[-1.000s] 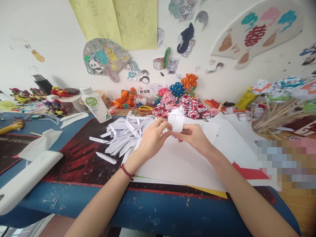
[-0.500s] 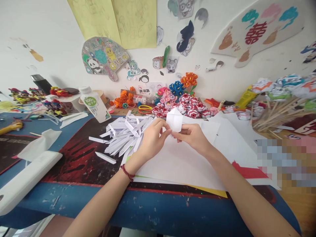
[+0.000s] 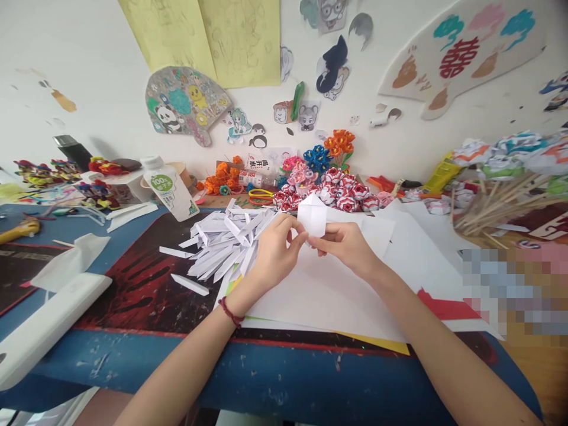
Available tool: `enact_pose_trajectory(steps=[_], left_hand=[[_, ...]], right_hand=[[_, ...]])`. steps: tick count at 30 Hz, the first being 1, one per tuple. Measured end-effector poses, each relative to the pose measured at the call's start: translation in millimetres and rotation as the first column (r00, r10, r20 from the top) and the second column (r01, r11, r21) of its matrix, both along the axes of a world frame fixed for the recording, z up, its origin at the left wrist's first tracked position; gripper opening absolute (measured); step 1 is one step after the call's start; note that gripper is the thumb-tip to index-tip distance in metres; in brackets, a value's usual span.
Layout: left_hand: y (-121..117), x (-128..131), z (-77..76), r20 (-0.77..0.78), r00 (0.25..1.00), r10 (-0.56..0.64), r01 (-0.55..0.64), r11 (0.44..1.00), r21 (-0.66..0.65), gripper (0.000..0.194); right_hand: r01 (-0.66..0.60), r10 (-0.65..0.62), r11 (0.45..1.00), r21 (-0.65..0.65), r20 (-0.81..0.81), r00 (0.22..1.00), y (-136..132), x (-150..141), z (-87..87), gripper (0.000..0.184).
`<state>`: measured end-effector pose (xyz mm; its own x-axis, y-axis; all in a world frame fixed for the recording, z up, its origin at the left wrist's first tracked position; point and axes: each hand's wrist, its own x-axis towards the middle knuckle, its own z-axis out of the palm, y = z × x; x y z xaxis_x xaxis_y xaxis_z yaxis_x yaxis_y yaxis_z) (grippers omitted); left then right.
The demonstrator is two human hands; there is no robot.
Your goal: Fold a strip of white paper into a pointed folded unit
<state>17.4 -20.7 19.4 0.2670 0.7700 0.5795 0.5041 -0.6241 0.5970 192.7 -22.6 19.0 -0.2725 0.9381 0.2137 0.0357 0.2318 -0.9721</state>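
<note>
Both hands pinch a small folded piece of white paper (image 3: 313, 215) above the table's middle. My left hand (image 3: 274, 253), with a red cord at the wrist, grips its lower left edge. My right hand (image 3: 347, 246) holds its lower right edge with thumb and fingers. Creases cross the paper's upper part. Under the hands lie large white sheets (image 3: 337, 290). Just left of my left hand sits a pile of several folded white paper strips (image 3: 224, 242).
Red-and-white paper roses (image 3: 344, 192) and coloured paper flowers (image 3: 331, 151) stand behind the hands. A white bottle (image 3: 171, 189) is at back left, a white box (image 3: 48, 322) at front left. Wooden sticks (image 3: 497, 210) lie at right. Red paper (image 3: 448, 307) pokes out under the sheets.
The folded paper has been turned slightly and pressed between the fingers; both hands stay in nearly the same place.
</note>
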Motion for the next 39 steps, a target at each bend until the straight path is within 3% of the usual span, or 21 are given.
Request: enact_pose_trajectory(steps=[6, 9, 13, 21, 28, 34, 39], left_hand=[[1.2, 1.6, -1.3, 0.108, 0.993, -0.045, 0.059, 0.990, -0.125, 0.005], [4.5, 1.0, -2.2, 0.212, 0.977, -0.002, 0.055, 0.969, -0.240, 0.016], [6.7, -0.9, -1.2, 0.253, 0.962, -0.099, 0.187, 0.917, -0.353, 0.020], [1.6, -1.8, 0.7, 0.250, 0.966, -0.068, 0.142, 0.946, -0.292, 0.026], [1.5, -2.3, 3.5, 0.270, 0.949, -0.160, 0.245, 0.915, -0.319, 0.022], [0.0, -3.9, 4.3, 0.167, 0.977, -0.132, 0.169, 0.957, -0.234, 0.019], [-0.2, -2.5, 4.7, 0.182, 0.975, -0.125, 0.174, 0.943, -0.284, 0.021]], right_hand=[[0.008, -0.008, 1.000, 0.016, 0.003, 1.000, 1.1, 0.8, -1.0, 0.024], [0.018, -0.017, 1.000, 0.008, -0.010, 1.000, 1.6, 1.0, -0.1, 0.024], [0.034, -0.034, 0.999, 0.002, -0.021, 0.999, 1.1, 0.7, 1.0, 0.024], [0.029, -0.029, 0.999, -0.017, -0.009, 1.000, -0.6, 0.5, 4.3, 0.026], [0.059, -0.059, 0.998, -0.014, -0.015, 0.998, 0.8, 2.2, 1.3, 0.028], [0.038, -0.038, 0.999, -0.015, -0.037, 0.999, 1.3, 3.1, 0.6, 0.028], [0.063, -0.063, 0.998, 0.005, -0.032, 0.998, 1.7, 2.1, 0.1, 0.030]])
